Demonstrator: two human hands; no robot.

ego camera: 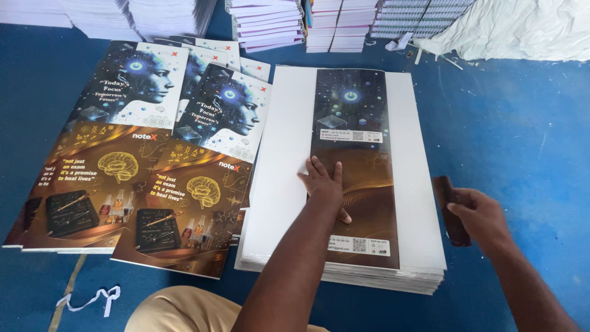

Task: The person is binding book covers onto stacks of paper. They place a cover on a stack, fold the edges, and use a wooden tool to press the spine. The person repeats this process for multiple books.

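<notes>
Left hand (324, 185) lay flat, fingers spread, on the printed cover strip (354, 166) atop the white sheet stack (418, 184). Right hand (482, 215) gripped a dark tool (450, 209), possibly a scraper, right of it. Firm, even pressure would keep the strip aligned.

- Print/bindery workshop, floor-level work on blue mat (522, 141).
- Stacks of bound notebooks (335, 24) along back edge.
- Printed cover sheets (117, 184) piled left; white sheet stack (276, 184) at centre.

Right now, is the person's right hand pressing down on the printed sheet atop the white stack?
No, the right hand holds a dark flat tool beside the stack, while the left hand presses the printed sheet.
</notes>
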